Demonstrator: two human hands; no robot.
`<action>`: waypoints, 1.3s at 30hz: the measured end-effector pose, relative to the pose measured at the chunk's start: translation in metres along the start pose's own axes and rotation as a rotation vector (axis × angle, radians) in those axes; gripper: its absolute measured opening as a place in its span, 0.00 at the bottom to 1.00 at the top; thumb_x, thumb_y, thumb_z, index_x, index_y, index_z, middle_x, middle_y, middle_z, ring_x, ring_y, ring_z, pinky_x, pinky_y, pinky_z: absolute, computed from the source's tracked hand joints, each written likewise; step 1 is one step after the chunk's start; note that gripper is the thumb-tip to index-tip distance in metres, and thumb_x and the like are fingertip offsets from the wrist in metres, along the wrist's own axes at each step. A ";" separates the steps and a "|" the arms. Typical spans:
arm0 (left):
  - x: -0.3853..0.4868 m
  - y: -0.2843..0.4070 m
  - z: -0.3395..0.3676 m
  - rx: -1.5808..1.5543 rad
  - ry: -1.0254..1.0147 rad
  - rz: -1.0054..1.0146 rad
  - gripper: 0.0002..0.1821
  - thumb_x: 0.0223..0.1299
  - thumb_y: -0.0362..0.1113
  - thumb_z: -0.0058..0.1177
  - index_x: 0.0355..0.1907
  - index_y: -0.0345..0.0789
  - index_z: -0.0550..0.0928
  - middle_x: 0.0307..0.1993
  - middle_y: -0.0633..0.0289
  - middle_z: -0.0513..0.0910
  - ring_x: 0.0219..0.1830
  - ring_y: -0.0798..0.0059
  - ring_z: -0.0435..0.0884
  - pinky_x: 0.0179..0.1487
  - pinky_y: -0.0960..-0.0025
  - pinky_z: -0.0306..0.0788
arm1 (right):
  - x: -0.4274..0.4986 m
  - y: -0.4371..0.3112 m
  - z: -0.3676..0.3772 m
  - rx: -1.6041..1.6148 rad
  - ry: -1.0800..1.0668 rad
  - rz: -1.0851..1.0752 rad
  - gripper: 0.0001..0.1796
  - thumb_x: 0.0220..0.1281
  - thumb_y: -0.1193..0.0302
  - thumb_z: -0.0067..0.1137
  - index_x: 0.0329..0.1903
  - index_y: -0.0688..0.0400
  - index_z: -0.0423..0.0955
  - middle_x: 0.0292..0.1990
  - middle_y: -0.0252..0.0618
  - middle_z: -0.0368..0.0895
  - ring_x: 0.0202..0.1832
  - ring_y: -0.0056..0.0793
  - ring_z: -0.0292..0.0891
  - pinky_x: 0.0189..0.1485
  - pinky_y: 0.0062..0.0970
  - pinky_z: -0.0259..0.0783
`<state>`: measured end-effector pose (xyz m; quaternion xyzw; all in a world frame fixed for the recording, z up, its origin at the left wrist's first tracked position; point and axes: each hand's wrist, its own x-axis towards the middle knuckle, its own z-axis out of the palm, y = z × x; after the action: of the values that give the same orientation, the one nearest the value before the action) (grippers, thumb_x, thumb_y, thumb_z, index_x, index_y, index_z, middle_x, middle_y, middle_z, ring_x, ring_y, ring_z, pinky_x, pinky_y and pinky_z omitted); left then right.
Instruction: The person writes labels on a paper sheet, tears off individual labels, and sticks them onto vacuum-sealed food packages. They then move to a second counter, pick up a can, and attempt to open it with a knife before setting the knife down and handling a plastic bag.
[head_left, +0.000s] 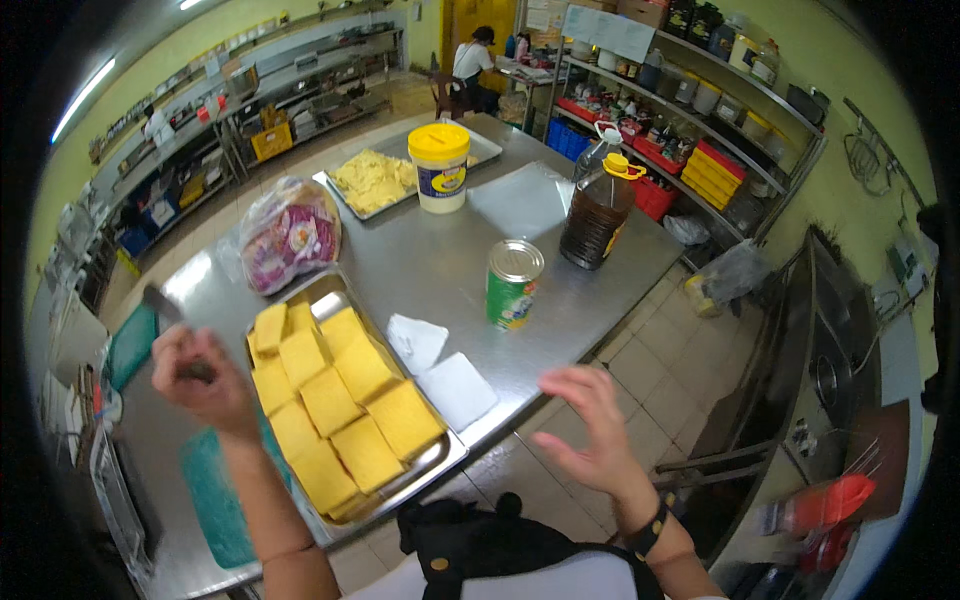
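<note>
My left hand (202, 379) is closed around a blurred, dark utensil (161, 304), possibly a knife, left of a metal tray (455, 452). Thick yellow slabs (330, 401), like sponge cake, lie overlapping in that tray. My right hand (589, 427) is empty, fingers apart, over the table's near right edge. Between the tray and this hand lie a crumpled white sheet (417, 341) and a flat square white one (457, 390). A green-labelled can (514, 285) stands upright beyond them. Under my left forearm is a green cutting board (214, 502), partly hidden.
On the steel table (405, 262) stand a yellow-lidded tub (439, 169), a dark-filled plastic jug (596, 217) and a bagged package (291, 236). A far tray holds a yellow mass (375, 180). Loaded shelves (675, 105) stand beyond; a person (472, 64) sits near them, another is far left.
</note>
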<state>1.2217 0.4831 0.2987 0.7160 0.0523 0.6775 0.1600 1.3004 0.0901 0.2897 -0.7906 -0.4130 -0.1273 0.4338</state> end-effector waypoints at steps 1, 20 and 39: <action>-0.010 0.050 0.024 -0.068 0.026 -0.004 0.18 0.59 0.23 0.57 0.42 0.36 0.62 0.36 0.56 0.72 0.32 0.72 0.69 0.36 0.71 0.63 | 0.010 0.000 0.000 -0.042 -0.052 -0.059 0.33 0.50 0.67 0.67 0.61 0.57 0.68 0.60 0.43 0.69 0.60 0.42 0.65 0.65 0.40 0.57; -0.088 0.272 0.298 -0.841 -0.679 0.015 0.24 0.51 0.33 0.59 0.49 0.34 0.65 0.49 0.48 0.68 0.53 0.50 0.68 0.53 0.52 0.61 | 0.078 0.180 -0.019 0.626 0.656 0.090 0.26 0.66 0.62 0.53 0.61 0.64 0.63 0.55 0.47 0.69 0.54 0.35 0.70 0.54 0.33 0.69; -0.255 0.120 0.361 -0.672 -0.343 -1.383 0.37 0.64 0.48 0.52 0.70 0.32 0.58 0.64 0.52 0.67 0.68 0.64 0.61 0.72 0.64 0.48 | 0.300 0.276 -0.022 1.109 -0.016 -0.082 0.13 0.67 0.64 0.58 0.37 0.61 0.68 0.20 0.31 0.69 0.20 0.16 0.63 0.23 0.18 0.61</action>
<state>1.5415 0.2383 0.0801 0.5289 0.2529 0.2837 0.7588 1.7027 0.1576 0.3103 -0.4281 -0.4519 0.0982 0.7765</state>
